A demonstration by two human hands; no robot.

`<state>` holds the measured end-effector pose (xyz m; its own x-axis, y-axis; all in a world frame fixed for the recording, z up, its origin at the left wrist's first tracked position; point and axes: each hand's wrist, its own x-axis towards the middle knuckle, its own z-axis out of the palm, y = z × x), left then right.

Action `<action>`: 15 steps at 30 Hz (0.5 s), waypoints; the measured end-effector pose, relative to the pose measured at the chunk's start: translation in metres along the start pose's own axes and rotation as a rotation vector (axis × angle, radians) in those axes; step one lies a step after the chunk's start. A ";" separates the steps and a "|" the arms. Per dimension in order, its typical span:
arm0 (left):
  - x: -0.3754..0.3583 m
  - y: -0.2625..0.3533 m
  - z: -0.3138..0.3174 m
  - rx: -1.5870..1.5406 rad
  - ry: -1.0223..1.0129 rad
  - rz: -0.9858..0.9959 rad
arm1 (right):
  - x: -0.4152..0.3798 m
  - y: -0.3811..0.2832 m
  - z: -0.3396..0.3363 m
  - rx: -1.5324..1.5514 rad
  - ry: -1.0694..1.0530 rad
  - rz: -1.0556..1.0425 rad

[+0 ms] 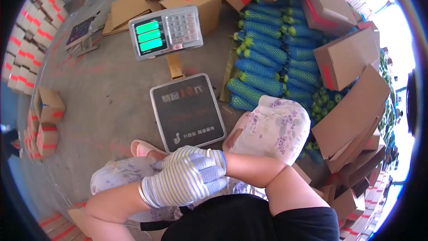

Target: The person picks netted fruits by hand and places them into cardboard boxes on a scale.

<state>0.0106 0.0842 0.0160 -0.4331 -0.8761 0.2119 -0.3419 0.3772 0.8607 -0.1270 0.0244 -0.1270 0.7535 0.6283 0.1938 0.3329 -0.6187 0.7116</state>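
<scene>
My left hand (183,182), in a white glove with yellow and grey stripes, lies across my right hand in front of my body. Its fingers curl over the right hand near the wrist. My right hand (186,152) wears a matching striped glove and is mostly covered; its fingers are hidden. Just ahead of both hands stands a platform scale with a dark, silver-rimmed plate (189,111). The scale's display head (166,32) glows green beside a keypad. Nothing lies on the plate.
Several rows of green produce in blue net sleeves (263,58) lie at the right. Loose round green produce (324,102) is beside them. Open cardboard boxes (347,58) crowd the right and back. White cartons with red tape (33,31) are stacked at the left.
</scene>
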 end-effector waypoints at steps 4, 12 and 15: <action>0.013 -0.008 -0.018 0.270 0.012 0.091 | -0.017 0.025 -0.009 0.621 -0.076 0.238; 0.031 -0.005 -0.013 0.145 -0.021 0.219 | -0.003 0.054 -0.037 1.860 -0.112 0.683; 0.026 -0.006 -0.019 0.188 -0.011 0.160 | -0.014 0.095 -0.059 1.879 -0.281 0.683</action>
<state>0.0170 0.0534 0.0255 -0.5029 -0.7976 0.3330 -0.4166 0.5613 0.7152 -0.1389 -0.0151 -0.0226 0.9756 0.1624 -0.1477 -0.0670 -0.4207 -0.9047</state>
